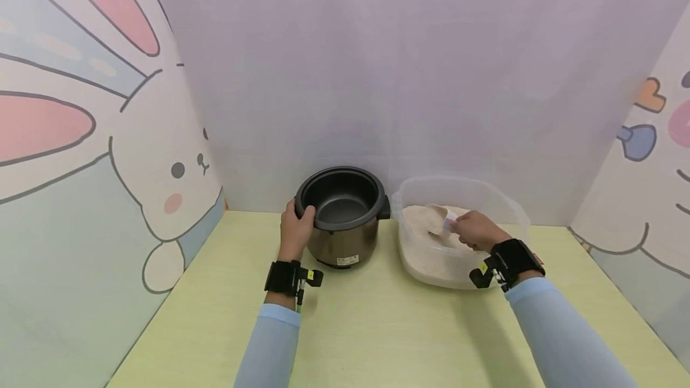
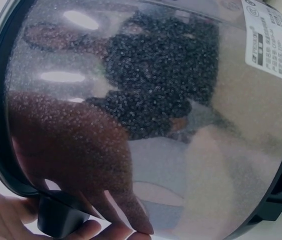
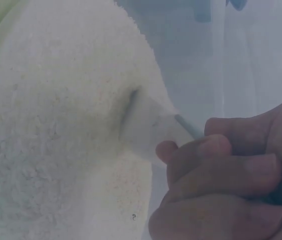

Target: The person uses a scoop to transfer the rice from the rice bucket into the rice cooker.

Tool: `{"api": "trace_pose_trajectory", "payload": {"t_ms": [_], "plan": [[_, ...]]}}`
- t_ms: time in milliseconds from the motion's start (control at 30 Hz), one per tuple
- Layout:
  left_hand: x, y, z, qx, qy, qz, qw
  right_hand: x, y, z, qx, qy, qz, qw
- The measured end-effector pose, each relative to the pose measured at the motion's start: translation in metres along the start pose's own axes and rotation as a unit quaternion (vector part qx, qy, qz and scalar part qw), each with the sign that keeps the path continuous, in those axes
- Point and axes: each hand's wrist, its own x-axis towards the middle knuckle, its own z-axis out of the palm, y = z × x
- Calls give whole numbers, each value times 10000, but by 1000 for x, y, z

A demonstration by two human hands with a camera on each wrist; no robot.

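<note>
A rice cooker body (image 1: 345,244) without a lid, brown and shiny with a dark empty inside, stands on the table. My left hand (image 1: 296,231) grips it at its left side, thumb over the rim. In the left wrist view the fingers (image 2: 83,231) curl about its black side handle (image 2: 58,215). To the right, a clear plastic tub (image 1: 458,184) holds white rice (image 1: 420,220). My right hand (image 1: 478,230) holds a small white scoop (image 1: 448,220) by its handle. Its bowl lies partly sunk in the rice (image 3: 56,125); how full it is cannot be seen.
Both containers stand side by side near the back of the pale yellow-green table (image 1: 377,334), close to a white curtain (image 1: 345,76). Panels with cartoon rabbits (image 1: 178,208) flank the table. A white label (image 2: 271,40) is on the cooker.
</note>
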Motion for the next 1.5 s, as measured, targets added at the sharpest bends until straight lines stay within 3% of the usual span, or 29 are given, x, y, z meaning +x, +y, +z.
{"api": "trace_pose_trajectory", "payload": {"t_ms": [233, 833, 1167, 1500], "plan": [[1, -1, 0, -45, -17, 83, 10000, -1, -1, -2, 284, -5, 23, 9996], [-1, -2, 0, -65, -88, -160, 9998, -7, -6, -6, 769, 36, 95, 9970], [1, 2, -1, -61, -77, -64, 9999, -16, -16, -13, 1172, 274, -113, 9927], [-2, 2, 0, -13, -11, -46, 10000, -23, -32, -6, 1357, 650, -405, 9878]]}}
